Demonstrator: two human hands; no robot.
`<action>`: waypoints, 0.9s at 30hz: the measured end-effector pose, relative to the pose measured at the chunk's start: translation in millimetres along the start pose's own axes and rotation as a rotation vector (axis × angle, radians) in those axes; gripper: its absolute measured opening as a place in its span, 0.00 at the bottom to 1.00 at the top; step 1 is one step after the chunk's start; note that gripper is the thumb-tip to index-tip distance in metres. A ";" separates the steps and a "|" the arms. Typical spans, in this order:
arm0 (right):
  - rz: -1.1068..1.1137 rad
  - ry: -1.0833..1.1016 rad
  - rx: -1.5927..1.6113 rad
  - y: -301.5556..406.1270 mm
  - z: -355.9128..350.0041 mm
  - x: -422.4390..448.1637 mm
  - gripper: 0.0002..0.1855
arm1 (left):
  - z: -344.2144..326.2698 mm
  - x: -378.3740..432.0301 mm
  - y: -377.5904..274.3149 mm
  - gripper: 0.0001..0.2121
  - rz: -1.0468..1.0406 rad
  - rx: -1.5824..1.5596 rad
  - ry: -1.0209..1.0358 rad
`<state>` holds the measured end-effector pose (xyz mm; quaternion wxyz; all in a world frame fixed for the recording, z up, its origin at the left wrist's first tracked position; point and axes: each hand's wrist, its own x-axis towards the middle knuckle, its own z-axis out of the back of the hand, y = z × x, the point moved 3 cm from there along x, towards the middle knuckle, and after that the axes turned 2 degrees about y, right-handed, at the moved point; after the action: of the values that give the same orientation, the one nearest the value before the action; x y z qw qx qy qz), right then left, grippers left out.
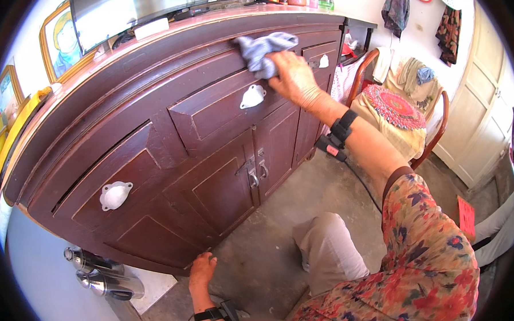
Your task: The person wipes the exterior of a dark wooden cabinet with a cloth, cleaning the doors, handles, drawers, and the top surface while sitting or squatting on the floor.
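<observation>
My right hand grips a crumpled grey-blue cloth against the upper front of a dark reddish-brown wooden cabinet. The cloth lies over the top part of the middle drawer and the rail above it. Just below it is a white metal cup pull; another cup pull sits on the left drawer. Down by the cabinet's lower edge is my left hand, its fingers a little apart and nothing seen in them. Two metal handles mark where the lower doors meet.
A television and framed pictures stand on the cabinet top. Two metal vacuum flasks are on the floor at left. To the right, a wooden armchair holds a red round cushion. Another person's leg shows at far right.
</observation>
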<state>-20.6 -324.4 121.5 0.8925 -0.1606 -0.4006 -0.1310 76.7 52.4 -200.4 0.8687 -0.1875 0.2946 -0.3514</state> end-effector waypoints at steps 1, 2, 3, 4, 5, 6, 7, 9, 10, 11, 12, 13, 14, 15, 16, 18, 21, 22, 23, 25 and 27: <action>-0.045 -0.011 -0.044 -16.1 -2.7 -1.6 0.21 | -0.8 0.3 -1.9 0.16 -0.005 0.007 0.004; -0.095 -0.007 -0.062 -31.4 -6.5 -4.1 0.22 | -2.2 0.6 -3.1 0.17 -0.011 0.014 0.009; -0.145 -0.003 -0.083 -45.6 -8.3 -5.8 0.22 | -3.7 2.2 -3.7 0.17 -0.012 0.013 0.013; -0.189 0.010 -0.105 -57.3 -10.3 -6.9 0.21 | -5.1 3.7 -3.6 0.16 -0.044 0.004 0.012; -0.238 0.010 -0.141 -67.8 -12.3 -9.8 0.21 | -6.8 5.4 -3.2 0.16 -0.075 -0.006 0.011; -0.291 0.026 -0.128 -70.7 -13.7 -12.4 0.20 | -8.8 6.5 0.9 0.16 -0.069 -0.006 0.011; -0.344 0.041 -0.115 -72.1 -14.8 -14.9 0.20 | -11.0 7.6 5.3 0.16 -0.084 -0.013 -0.030; -0.388 0.029 -0.074 -71.8 -21.6 -25.1 0.20 | -12.8 9.4 10.3 0.15 -0.097 -0.022 -0.072; -0.432 0.014 -0.038 -71.3 -25.5 -30.8 0.20 | -13.0 9.8 11.1 0.16 -0.114 -0.011 -0.077; -0.490 0.023 0.046 -71.0 -30.2 -36.3 0.20 | -13.0 8.9 12.3 0.16 -0.130 0.000 -0.082; -0.544 0.021 0.076 -68.0 -33.9 -40.6 0.21 | -11.2 6.7 10.4 0.16 -0.127 -0.001 -0.082; -0.598 0.020 0.106 -65.0 -37.6 -44.0 0.21 | -9.6 4.6 8.0 0.16 -0.117 -0.005 -0.058; -0.595 0.022 0.109 -63.2 -41.4 -46.8 0.21 | -8.1 3.2 5.8 0.16 -0.106 -0.009 -0.034; -0.622 -0.020 0.154 -61.7 -43.8 -48.0 0.22 | -6.4 2.3 4.4 0.16 -0.102 -0.014 -0.039; -0.649 -0.062 0.200 -60.5 -45.6 -49.6 0.23 | -5.2 1.3 3.6 0.16 -0.083 -0.001 -0.027; -0.696 -0.047 0.251 -55.8 -47.6 -52.5 0.24 | -3.0 -2.0 5.0 0.17 -0.059 0.006 -0.023; -0.714 -0.070 0.370 -42.7 -44.3 -58.2 0.24 | -1.4 -6.4 10.5 0.16 -0.054 -0.003 -0.061; -0.729 -0.051 0.407 -37.9 -45.6 -59.8 0.25 | -1.9 -6.2 12.9 0.16 -0.074 -0.012 -0.075; -0.743 -0.033 0.445 -33.0 -46.7 -61.7 0.26 | -2.0 -7.2 14.4 0.16 -0.095 -0.021 -0.089; -0.681 -0.037 0.469 -17.3 -49.3 -64.4 0.25 | -1.0 -9.6 14.9 0.16 -0.108 -0.021 -0.100; -0.651 -0.047 0.543 0.0 -50.3 -68.2 0.26 | 2.0 -11.9 12.8 0.16 -0.119 -0.020 -0.110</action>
<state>-30.7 -336.9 38.3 0.8052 0.2122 -0.4706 -0.2919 77.5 70.0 -201.2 0.8591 -0.2326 0.2381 -0.3887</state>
